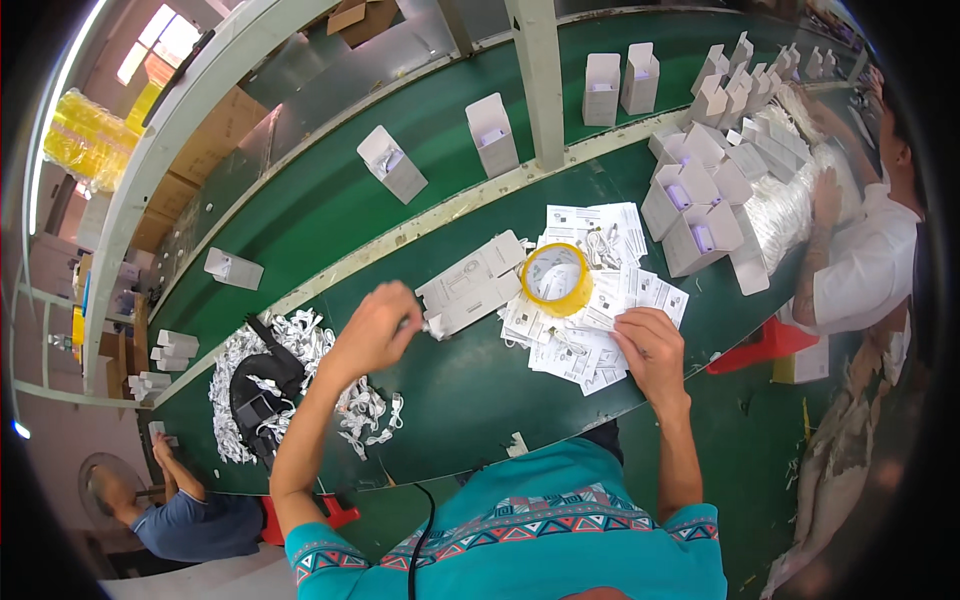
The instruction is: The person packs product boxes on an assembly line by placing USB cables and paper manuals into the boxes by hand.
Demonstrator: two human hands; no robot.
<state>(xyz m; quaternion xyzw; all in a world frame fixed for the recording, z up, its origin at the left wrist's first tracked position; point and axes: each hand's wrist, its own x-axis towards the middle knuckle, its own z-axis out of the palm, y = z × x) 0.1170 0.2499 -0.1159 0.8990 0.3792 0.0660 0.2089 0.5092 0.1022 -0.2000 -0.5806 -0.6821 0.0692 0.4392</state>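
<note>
My left hand (378, 328) hovers over the green bench with its fingers curled closed; whatever they hold, if anything, is hidden. Just beyond it lies a flattened white carton (475, 280), with a small white scrap or cable end at its near corner. My right hand (652, 348) pinches the edge of a printed leaflet (612, 318) on a spread pile. A roll of yellow tape (556, 279) rests on that pile, between my hands. Bundled white cables (602, 245) lie among the leaflets. Left of my left hand are loose white cables (370, 412).
A heap of white cables (225, 400) with a black strap-like item (268, 385) covers the left bench. Open white boxes (702, 240) cluster right, near plastic bags (785, 205). More boxes (492, 135) stand on the green belt beyond a post (540, 90). Co-workers sit left and right.
</note>
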